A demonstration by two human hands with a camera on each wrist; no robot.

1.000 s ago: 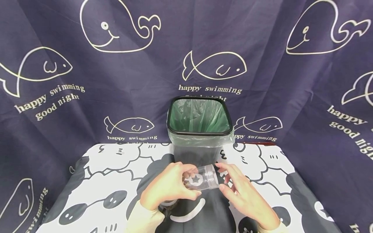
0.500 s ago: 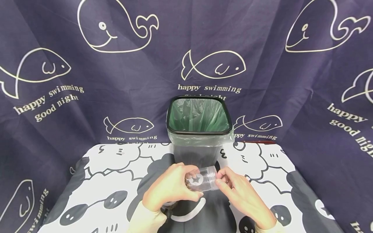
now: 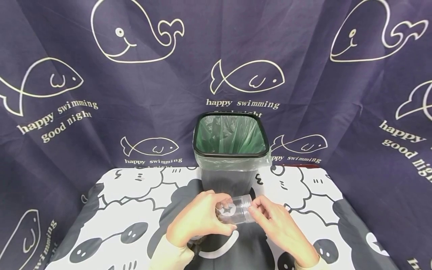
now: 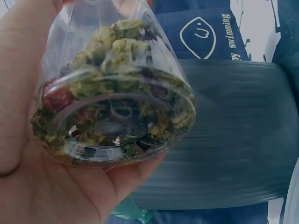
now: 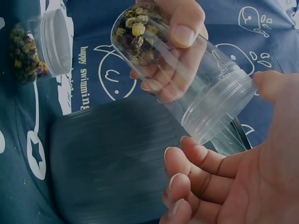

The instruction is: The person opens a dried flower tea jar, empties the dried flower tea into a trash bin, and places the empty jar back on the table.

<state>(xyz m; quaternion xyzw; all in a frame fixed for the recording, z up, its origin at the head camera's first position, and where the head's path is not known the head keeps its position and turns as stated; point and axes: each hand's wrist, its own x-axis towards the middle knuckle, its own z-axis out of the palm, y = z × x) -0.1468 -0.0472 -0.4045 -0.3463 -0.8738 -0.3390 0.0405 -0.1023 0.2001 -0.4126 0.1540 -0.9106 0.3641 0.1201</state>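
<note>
A clear plastic jar (image 3: 237,210) lies tilted on its side in the air, its clear screw lid (image 5: 217,107) facing right. Dried flower buds (image 5: 140,32), yellowish with some dark red, gather at its bottom end. My left hand (image 3: 197,217) grips the jar round its base; the left wrist view looks at the jar's bottom (image 4: 112,116). With thumb and forefinger, my right hand (image 3: 278,227) pinches the lid from both sides, the other fingers curled below. A second lidded jar (image 5: 39,51) of dried flowers stands on the cloth, mostly hidden behind my left wrist in the head view.
A dark grey trash bin (image 3: 229,180) with a black rim and a green liner bag (image 3: 233,135) stands just beyond the hands. A black and white patterned cloth (image 3: 128,210) covers the table. Navy curtains (image 3: 162,97) with whales and fish enclose the back and sides.
My right hand has moved left from beside the jar's lid and closed its thumb and fingers on it. The left hand with the jar has shifted slightly right and down.
</note>
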